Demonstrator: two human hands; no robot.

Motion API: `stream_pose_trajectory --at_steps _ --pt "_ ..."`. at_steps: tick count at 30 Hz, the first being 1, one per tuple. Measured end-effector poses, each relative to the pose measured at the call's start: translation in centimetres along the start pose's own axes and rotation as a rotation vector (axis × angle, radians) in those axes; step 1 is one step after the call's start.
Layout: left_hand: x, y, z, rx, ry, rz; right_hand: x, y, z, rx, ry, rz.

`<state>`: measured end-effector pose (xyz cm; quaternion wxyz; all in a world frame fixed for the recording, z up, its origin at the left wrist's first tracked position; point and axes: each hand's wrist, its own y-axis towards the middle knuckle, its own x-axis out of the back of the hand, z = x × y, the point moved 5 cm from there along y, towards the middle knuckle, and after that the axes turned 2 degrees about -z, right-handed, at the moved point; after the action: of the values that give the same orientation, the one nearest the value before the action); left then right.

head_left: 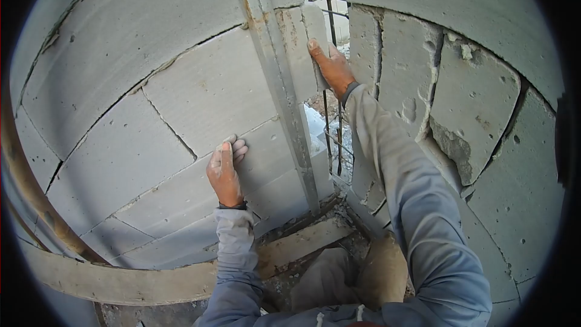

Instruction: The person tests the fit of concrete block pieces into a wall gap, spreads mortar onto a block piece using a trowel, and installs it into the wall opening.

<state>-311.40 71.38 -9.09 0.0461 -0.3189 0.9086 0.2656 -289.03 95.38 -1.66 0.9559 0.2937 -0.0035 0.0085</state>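
My right hand [331,68] reaches up to the gap in the wall. It grips the edge of a narrow strip of light grey block [314,27], with the thumb on the near face and the other fingers partly hidden. The strip stands upright beside a metal straightedge bar [275,63]. Lower and to the left, my left hand [226,174] is in front of the block wall [206,94], its dusty fingers curled towards the thumb. What lies inside those fingers, if anything, is hidden.
Dark steel rebar [327,127] runs vertically through the gap. Cracked, chipped blocks [475,106] form the right wall. A wooden plank [139,284] crosses below, and a brown curved pole [45,206] stands at left. Rubble [278,297] lies around my legs.
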Motion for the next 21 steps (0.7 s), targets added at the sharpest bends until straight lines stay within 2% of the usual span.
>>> stream_pose_trajectory --at_steps 5,11,14,16,21 --pt "0.9 0.0 -0.1 -0.003 0.019 -0.012 -0.1 -0.8 0.7 -0.056 0.083 0.079" --pt "1.0 0.3 0.5 -0.067 0.007 -0.050 0.0 -0.2 0.2 0.006 0.031 0.016" --pt "1.1 0.3 0.9 -0.106 0.027 -0.073 0.1 -1.2 1.5 -0.025 0.051 0.033" --pt "1.0 0.3 1.0 -0.106 0.003 -0.095 0.3 -1.5 1.9 -0.037 0.011 -0.031" --pt "1.1 0.5 1.2 -0.146 0.036 -0.114 0.3 -1.9 2.9 -0.031 0.055 0.000"
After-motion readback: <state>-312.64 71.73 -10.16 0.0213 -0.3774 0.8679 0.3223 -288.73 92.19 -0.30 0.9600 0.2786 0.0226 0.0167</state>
